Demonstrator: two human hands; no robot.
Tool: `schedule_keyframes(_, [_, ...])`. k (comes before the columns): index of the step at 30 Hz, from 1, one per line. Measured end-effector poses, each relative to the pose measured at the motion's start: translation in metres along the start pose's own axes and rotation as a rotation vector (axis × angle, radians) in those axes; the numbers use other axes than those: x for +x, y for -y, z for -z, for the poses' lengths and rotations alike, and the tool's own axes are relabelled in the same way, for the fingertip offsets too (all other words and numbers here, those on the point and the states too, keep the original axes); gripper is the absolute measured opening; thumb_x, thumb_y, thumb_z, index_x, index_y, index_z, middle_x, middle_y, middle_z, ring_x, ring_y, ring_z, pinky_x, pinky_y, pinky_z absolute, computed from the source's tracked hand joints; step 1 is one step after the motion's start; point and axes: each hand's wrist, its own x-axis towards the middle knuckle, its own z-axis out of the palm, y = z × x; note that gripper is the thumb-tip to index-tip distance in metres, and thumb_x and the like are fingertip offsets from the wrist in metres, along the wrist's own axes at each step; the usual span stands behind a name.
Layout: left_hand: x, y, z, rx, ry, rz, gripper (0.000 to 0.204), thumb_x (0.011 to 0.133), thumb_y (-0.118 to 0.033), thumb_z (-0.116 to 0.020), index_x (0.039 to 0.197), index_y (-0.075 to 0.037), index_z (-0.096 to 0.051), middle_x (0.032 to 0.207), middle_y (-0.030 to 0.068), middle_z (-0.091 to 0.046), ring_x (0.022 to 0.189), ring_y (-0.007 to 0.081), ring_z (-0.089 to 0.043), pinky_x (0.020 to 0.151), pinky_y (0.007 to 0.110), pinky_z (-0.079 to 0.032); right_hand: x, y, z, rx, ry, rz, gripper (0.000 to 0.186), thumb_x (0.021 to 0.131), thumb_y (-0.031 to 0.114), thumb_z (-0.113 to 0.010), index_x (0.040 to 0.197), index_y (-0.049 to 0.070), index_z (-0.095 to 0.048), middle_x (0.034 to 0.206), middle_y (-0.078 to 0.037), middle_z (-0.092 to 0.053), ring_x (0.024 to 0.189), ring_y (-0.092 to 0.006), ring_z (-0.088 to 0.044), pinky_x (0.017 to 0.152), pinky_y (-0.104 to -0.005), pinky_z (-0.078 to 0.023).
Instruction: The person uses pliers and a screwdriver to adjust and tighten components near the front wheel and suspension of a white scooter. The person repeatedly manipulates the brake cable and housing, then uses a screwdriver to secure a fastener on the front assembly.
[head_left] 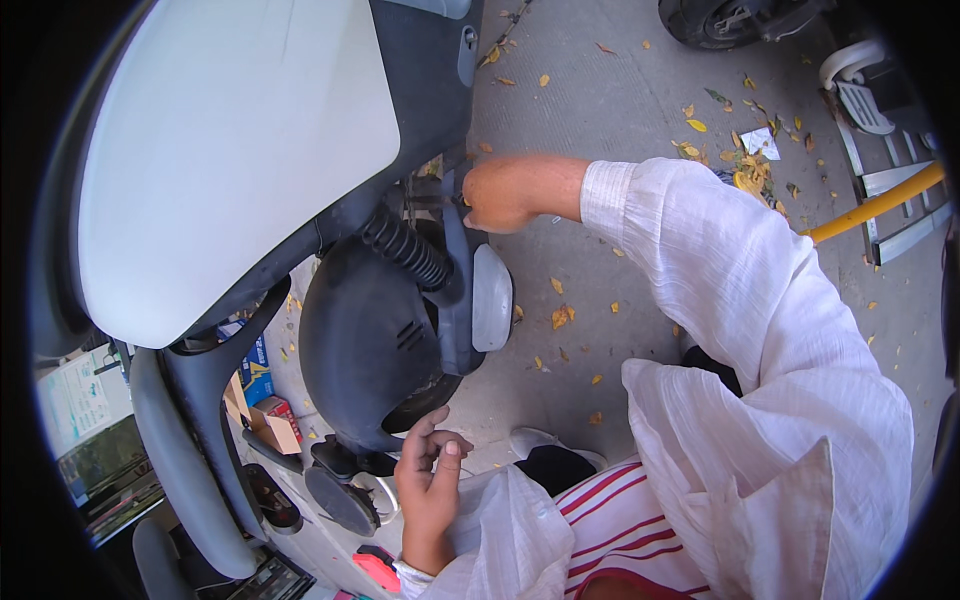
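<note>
We see grey floor (585,110) strewn with yellow leaves (697,125), clustered beside a white paper (760,143); a black tyre (688,30) rests beyond.

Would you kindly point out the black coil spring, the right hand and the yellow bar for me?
Black coil spring (407,251): head view, middle of its coils.
Right hand (501,193): head view, back of the hand.
Yellow bar (876,206): head view, middle of its visible length.

White-panelled scooter (240,180) at left, ribbed black shock spring (405,250) beside its curved black plastic wheel cover (360,340), silver metal ladder (892,181) far right, yellow leaves (748,183) on grey concrete floor (590,100) between.
</note>
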Motion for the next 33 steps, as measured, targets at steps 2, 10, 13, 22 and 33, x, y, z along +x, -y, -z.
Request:
schedule_keyframes(2, [-0.001,0.003,0.003,-0.008,-0.004,0.008,0.044,0.097,-0.023,-0.061,0.130,0.004,-0.051,0.083,0.0064,-0.065,0.075,0.0096,-0.056,0.072,0.024,-0.044,-0.009,-0.007,-0.007,0.141,-0.053,-0.036,0.041,0.095,0.030,-0.056,0.095,-0.009,-0.068,0.090,-0.026,-0.067,0.088,-0.0414,-0.064,0.079,-0.0470,-0.049])
schedule_keyframes(10, [0.000,0.009,0.007,-0.005,-0.014,0.041,0.046,0.096,-0.025,-0.062,0.130,0.005,-0.051,0.083,0.0063,-0.065,0.074,0.0096,-0.056,0.071,0.023,-0.044,-0.009,-0.039,-0.040,0.231,-0.284,0.152,0.050,0.097,0.037,-0.056,0.086,-0.011,-0.063,0.078,-0.028,-0.060,0.079,-0.0436,-0.060,0.076,-0.0487,-0.046])
schedule_keyframes(13, [-0.001,0.010,0.008,0.008,-0.025,0.047,0.046,0.097,-0.024,-0.062,0.130,0.005,-0.051,0.082,0.0063,-0.065,0.074,0.0095,-0.056,0.071,0.023,-0.044,-0.007,-0.039,-0.040,0.247,-0.254,0.163,0.052,0.097,0.039,-0.055,0.084,-0.011,-0.063,0.078,-0.027,-0.060,0.078,-0.0437,-0.060,0.075,-0.0491,-0.046])
schedule_keyframes(22, [0.001,0.010,0.005,0.022,-0.016,0.051,0.042,0.097,-0.021,-0.060,0.130,0.005,-0.051,0.082,0.0060,-0.065,0.074,0.0095,-0.055,0.071,0.023,-0.043,-0.017,-0.007,-0.018,0.232,-0.128,-0.001,0.052,0.096,0.038,-0.056,0.088,-0.011,-0.067,0.085,-0.028,-0.065,0.084,-0.0427,-0.064,0.077,-0.0485,-0.049])
schedule_keyframes(33, [0.003,0.009,0.004,0.030,0.001,0.052,0.045,0.097,-0.024,-0.061,0.130,0.005,-0.051,0.082,0.0060,-0.065,0.074,0.0095,-0.055,0.071,0.023,-0.043,-0.015,-0.035,-0.058,0.271,-0.349,0.137,0.049,0.095,0.036,-0.056,0.083,-0.010,-0.065,0.076,-0.027,-0.063,0.077,-0.0447,-0.062,0.074,-0.0504,-0.048])
